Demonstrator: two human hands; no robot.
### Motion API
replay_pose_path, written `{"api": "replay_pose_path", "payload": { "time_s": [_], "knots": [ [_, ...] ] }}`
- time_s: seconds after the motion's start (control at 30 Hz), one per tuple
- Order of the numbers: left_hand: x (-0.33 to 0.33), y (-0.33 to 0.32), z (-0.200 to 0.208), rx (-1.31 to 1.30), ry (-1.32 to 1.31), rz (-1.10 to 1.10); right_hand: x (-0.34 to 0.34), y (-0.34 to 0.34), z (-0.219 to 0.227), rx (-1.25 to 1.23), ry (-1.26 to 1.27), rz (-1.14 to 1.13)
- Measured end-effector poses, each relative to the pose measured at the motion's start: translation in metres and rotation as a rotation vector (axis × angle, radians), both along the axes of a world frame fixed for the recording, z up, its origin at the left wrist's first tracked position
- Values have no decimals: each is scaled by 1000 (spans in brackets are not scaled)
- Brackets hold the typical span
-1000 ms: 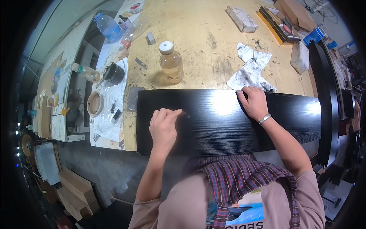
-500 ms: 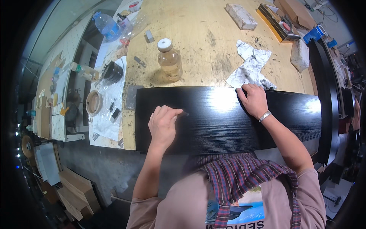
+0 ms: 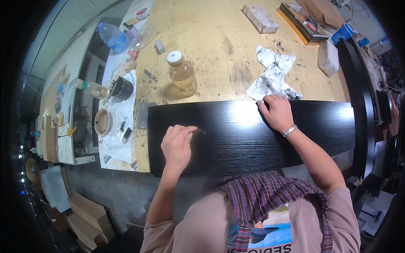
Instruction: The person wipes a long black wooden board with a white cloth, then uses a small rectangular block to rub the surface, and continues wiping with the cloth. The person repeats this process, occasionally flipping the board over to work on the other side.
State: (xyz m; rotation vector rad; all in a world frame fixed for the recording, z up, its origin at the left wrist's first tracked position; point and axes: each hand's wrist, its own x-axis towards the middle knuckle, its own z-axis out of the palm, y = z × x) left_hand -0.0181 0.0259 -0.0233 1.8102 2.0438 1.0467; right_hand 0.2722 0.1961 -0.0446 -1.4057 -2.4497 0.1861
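Observation:
A long black wood-grain board (image 3: 240, 145) lies across the near side of the worktable, reflecting light on its top. Over the board's left part is my left hand (image 3: 177, 146), its fingers curled and the thumb and index finger brought together. Just past those fingertips a small pale spot (image 3: 204, 132) shows on the black surface. Whatever the fingers may hold is hidden. My right hand (image 3: 277, 114) grips the board's far edge with bent fingers. Beyond it, close to that edge, lies a crumpled white rag (image 3: 274, 76) with black stains.
A clear bottle (image 3: 183, 76) of amber liquid with a white cap stands behind the board. To the left are a black cup (image 3: 122, 88) and a tape roll (image 3: 103, 122). At the back right sit a wrapped block (image 3: 260, 20) and an open box (image 3: 297, 23).
The whole view has shifted slightly, with the table items sitting a little further left. My left hand stays by the pale spot, and my right hand keeps its place on the far edge.

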Motion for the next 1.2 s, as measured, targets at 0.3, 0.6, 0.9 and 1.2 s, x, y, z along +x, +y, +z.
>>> {"api": "replay_pose_path", "payload": {
  "time_s": [0.3, 0.6, 0.9, 1.2],
  "knots": [
    [0, -1, -4, -59, -45, 19, -1, -1, 5, -35, -52, 11],
    [6, -6, 1, -70, 99, -181, 0, 0, 0, -10, -9, -4],
    [10, -6, -4, 61, 49, 39, 1, 0, -2, -5, 7, -2],
    [7, -3, -8, 25, 8, 103, 0, 0, 0, 2, 10, 11]
  ]
}}
